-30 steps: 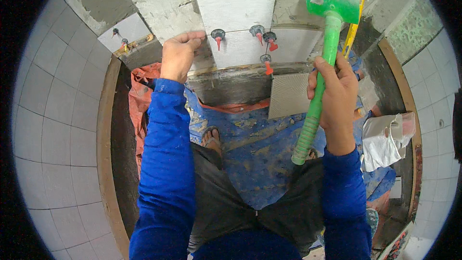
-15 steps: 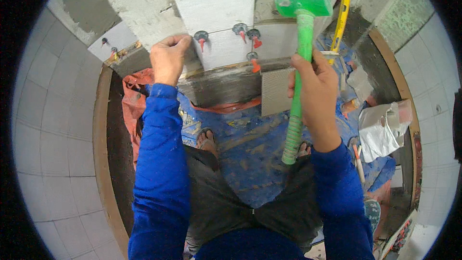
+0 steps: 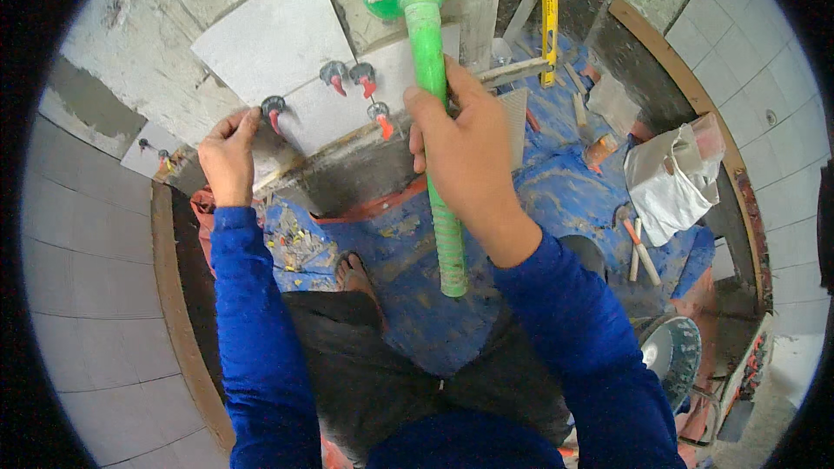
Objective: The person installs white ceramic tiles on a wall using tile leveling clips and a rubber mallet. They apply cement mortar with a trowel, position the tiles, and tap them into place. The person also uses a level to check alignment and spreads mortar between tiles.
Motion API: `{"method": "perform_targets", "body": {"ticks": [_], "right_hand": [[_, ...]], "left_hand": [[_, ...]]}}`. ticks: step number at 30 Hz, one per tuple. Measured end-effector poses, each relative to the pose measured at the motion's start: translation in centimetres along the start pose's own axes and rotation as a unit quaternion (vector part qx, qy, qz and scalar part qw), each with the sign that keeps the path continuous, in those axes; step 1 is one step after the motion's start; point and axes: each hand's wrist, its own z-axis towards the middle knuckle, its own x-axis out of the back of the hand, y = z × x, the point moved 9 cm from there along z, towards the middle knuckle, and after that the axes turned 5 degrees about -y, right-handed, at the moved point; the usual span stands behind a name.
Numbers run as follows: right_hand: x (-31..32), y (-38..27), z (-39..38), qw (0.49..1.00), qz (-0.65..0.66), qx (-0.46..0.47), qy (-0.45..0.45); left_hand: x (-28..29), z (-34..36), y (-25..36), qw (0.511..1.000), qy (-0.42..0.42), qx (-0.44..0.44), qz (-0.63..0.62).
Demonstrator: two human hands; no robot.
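My right hand (image 3: 460, 152) is closed around the handle of a green mallet (image 3: 424, 48), whose head is raised near the wall above the white tiles (image 3: 265, 35). Several leveling clips with red pins (image 3: 334, 76) sit along the tile seams. My left hand (image 3: 228, 156) has thumb and fingers pinched at the lower-left tile edge, just beside the left clip (image 3: 273, 113); whether anything is between the fingertips is hidden. A tile coated with grey adhesive (image 3: 514, 130) stands behind my right hand, partly hidden.
A yellow level (image 3: 547, 17) stands upright at right. A white sack (image 3: 669, 178), handled tools (image 3: 641, 256) and a bucket (image 3: 676, 352) are to my right. Debris lies on the blue tarp (image 3: 391, 295); tiled walls (image 3: 95, 295) flank both sides, and a small tile (image 3: 139, 156) is far left.
The view has turned, shifting the wall tiles left and tilting them. The mallet has moved left relative to the tiles, with its head now over them. My left hand stays beside the left clip.
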Motion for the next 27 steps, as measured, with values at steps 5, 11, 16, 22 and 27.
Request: {"method": "perform_targets", "body": {"ticks": [5, 11, 16, 22, 27], "right_hand": [[-0.2, -0.9, 0.0, 1.0, 0.015, 0.017, 0.001], [-0.6, -1.0, -0.6, 0.999, 0.047, 0.018, -0.011], [0.4, -1.8, -0.7, 0.994, -0.046, 0.095, 0.027], [1.2, -3.0, -1.1, 0.984, -0.085, 0.151, 0.031], [1.4, -1.7, -1.2, 0.998, -0.029, 0.048, -0.006]], "left_hand": [[0.0, -0.2, 0.2, 0.999, 0.013, 0.006, -0.034], [0.1, -0.3, 0.8, 0.998, 0.049, 0.044, -0.024], [-0.1, -0.3, 1.6, 0.994, 0.08, 0.064, 0.046], [0.1, 0.2, 1.6, 0.993, 0.087, 0.046, 0.066], [-0.4, 0.7, 0.9, 0.998, 0.058, 0.018, 0.007]]}}
